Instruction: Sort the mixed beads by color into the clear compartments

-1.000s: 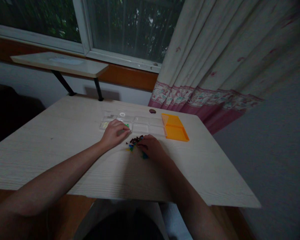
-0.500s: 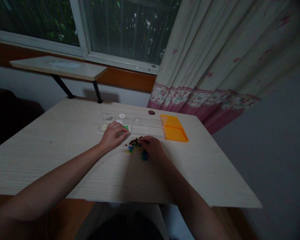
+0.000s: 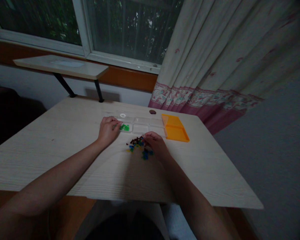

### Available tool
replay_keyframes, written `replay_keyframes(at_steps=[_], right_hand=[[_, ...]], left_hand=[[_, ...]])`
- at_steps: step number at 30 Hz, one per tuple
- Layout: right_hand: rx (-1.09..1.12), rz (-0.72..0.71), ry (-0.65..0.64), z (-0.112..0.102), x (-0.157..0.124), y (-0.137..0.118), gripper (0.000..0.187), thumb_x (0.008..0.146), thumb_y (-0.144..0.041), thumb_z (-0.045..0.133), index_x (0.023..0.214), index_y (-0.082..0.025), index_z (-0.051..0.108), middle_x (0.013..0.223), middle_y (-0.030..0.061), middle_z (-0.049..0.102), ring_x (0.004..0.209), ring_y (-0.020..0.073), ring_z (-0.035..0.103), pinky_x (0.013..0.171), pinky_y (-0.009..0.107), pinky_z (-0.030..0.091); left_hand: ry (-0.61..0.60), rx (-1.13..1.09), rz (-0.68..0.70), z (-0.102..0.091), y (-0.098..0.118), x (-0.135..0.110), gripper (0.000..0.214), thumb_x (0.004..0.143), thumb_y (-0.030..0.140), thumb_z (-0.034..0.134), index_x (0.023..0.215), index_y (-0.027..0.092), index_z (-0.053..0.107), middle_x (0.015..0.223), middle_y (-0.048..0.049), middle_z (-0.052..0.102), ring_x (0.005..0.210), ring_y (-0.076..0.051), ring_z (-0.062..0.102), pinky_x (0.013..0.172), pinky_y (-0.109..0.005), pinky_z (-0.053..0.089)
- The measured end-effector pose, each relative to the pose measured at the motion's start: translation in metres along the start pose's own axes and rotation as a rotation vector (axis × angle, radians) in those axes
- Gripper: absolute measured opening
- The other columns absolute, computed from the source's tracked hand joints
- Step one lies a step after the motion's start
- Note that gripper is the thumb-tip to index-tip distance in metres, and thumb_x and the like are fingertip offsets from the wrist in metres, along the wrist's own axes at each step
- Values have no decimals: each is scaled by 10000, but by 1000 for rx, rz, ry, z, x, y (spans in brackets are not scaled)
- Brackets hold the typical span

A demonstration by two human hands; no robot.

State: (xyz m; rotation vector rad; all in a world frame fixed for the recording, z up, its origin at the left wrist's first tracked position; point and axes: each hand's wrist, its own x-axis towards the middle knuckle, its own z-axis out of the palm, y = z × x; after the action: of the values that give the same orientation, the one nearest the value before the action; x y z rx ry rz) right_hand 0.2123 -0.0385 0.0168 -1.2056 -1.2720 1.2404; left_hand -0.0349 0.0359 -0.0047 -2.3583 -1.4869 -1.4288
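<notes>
A heap of small coloured pieces (image 3: 139,147), brown, blue, green and yellow, lies on the pale wooden table (image 3: 65,146). Behind it stands a clear tray with compartments (image 3: 140,126); one compartment holds bright green pieces (image 3: 124,127). My left hand (image 3: 107,130) rests on the tray's left part with its fingers curled beside the green pieces. At the heap's right edge my right hand (image 3: 156,144) has its fingers bent and pinched together. What either hand holds is too small and dark to make out.
An orange lid (image 3: 174,132) lies right of the tray. A small round hole (image 3: 152,112) is in the table near the far edge. A narrow shelf on black legs (image 3: 62,65) stands under the window. A curtain (image 3: 215,66) hangs at the right.
My left hand has shifted left and back along the tray, uncovering the green pieces. My right hand has pulled slightly right and back off the heap, showing more blue pieces.
</notes>
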Motion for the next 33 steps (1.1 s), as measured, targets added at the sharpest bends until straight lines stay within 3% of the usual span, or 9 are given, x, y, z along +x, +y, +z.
replay_keyframes(at_steps=[5,9,14,17,26,33], right_hand=[[132,83,29,1,0,0,368,672,-495,728,824,-205,560,842,50,747,699,152,681,680,289,538],[186,114,-21,4,-1,-3,378,674,-498,736,824,-216,534,900,54,757,782,169,712,729,298,557],[144,115,-91,10,-5,-5,388,658,-521,747,790,-211,553,765,15,733,561,108,625,538,230,511],[114,83,-113,13,-7,-7,386,662,-540,735,782,-211,571,700,-15,698,487,85,552,463,207,468],[42,-10,-133,16,-7,-1,340,714,-516,709,758,-199,592,597,-41,619,431,71,488,407,193,429],[-49,-30,-113,18,-9,-3,349,744,-528,676,752,-188,598,549,-48,588,412,69,489,399,183,417]], left_hand=[[-27,-9,22,-3,3,1,268,944,348,522,966,200,744,929,-66,637,936,-221,522,868,-417,418],[-91,-56,148,-10,19,1,248,941,336,520,997,223,734,931,-67,633,949,-219,532,885,-415,424],[-244,-116,361,-17,50,-8,219,921,334,564,1063,254,710,959,-61,654,961,-210,541,879,-392,424],[-279,-118,395,-18,61,-12,214,910,363,589,1054,249,700,978,-57,664,971,-209,543,890,-387,415],[-344,-90,436,-16,60,-11,207,929,376,561,1004,242,701,936,-43,689,937,-204,552,861,-383,396],[-311,-95,470,-16,59,-12,211,942,346,540,961,232,717,905,-32,701,918,-195,549,858,-383,397]])
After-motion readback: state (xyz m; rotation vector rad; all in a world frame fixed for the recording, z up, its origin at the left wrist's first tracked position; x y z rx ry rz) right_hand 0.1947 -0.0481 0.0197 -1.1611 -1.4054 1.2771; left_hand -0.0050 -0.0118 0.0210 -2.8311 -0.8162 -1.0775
